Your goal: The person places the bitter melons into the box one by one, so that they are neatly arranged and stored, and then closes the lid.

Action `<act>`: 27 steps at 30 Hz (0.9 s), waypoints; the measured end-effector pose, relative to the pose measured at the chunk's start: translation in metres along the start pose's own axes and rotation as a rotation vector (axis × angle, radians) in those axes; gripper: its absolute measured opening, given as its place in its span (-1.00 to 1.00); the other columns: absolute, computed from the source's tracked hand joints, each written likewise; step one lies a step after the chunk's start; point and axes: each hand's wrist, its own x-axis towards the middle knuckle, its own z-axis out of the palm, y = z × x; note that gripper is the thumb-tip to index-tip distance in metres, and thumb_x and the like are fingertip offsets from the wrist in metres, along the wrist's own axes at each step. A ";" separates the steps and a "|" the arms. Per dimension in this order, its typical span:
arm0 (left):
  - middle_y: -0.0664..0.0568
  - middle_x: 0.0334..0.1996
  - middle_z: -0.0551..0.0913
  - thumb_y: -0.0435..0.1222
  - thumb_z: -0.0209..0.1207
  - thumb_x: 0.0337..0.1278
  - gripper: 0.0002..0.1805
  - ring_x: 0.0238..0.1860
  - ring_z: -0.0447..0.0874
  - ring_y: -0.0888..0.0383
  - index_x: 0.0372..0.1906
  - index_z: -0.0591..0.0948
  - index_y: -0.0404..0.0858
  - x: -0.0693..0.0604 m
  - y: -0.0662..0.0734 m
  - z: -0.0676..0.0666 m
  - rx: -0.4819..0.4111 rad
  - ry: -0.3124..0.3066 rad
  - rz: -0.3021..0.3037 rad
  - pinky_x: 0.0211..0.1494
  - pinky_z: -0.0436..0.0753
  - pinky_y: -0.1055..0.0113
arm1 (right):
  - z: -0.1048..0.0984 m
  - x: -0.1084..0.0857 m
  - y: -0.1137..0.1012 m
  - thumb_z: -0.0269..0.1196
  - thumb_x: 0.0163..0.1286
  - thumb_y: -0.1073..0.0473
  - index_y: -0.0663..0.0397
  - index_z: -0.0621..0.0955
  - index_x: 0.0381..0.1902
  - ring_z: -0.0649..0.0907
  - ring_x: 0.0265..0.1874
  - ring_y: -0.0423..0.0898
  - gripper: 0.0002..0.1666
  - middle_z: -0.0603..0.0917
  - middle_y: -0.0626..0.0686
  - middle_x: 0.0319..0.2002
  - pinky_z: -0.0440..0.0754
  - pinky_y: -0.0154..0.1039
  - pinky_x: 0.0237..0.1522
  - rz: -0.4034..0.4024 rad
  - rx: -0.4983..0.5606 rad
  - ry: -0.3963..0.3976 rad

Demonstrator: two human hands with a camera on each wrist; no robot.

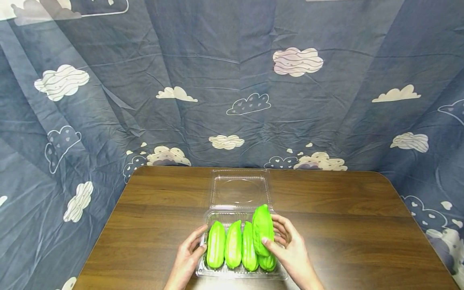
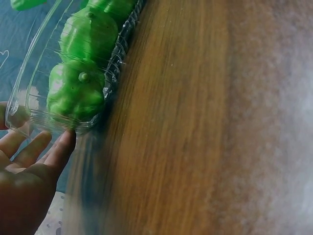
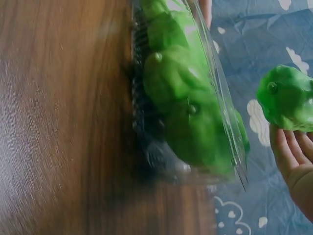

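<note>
A clear plastic container (image 1: 232, 275) lies with its base toward me and holds several bright green ribbed gourds (image 1: 233, 245) side by side. My left hand (image 1: 187, 255) is at its left end, the thumb at the rim and the fingertips against the end wall in the left wrist view. My right hand (image 1: 291, 249) holds another green gourd (image 1: 262, 229) between thumb and fingers, above the right end of the container. That held gourd partly covers the rightmost gourd below it. In the right wrist view it is raised apart from the container.
The container's clear lid (image 1: 240, 191) is folded back flat on the brown wooden table (image 1: 340, 225). Behind the table hangs a dark blue cloth (image 1: 214, 72) with a cloud pattern, which also runs along both sides.
</note>
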 end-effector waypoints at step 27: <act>-0.20 0.36 0.38 -0.58 0.07 0.17 -0.42 0.28 0.40 -0.11 0.34 0.41 -0.38 0.000 0.000 0.000 -0.009 0.004 -0.007 0.21 0.42 0.43 | 0.049 -0.009 -0.003 0.38 0.21 0.32 0.00 0.34 0.41 0.55 0.01 0.11 -0.17 0.50 0.26 0.19 0.62 -0.24 -0.02 0.116 0.112 -0.181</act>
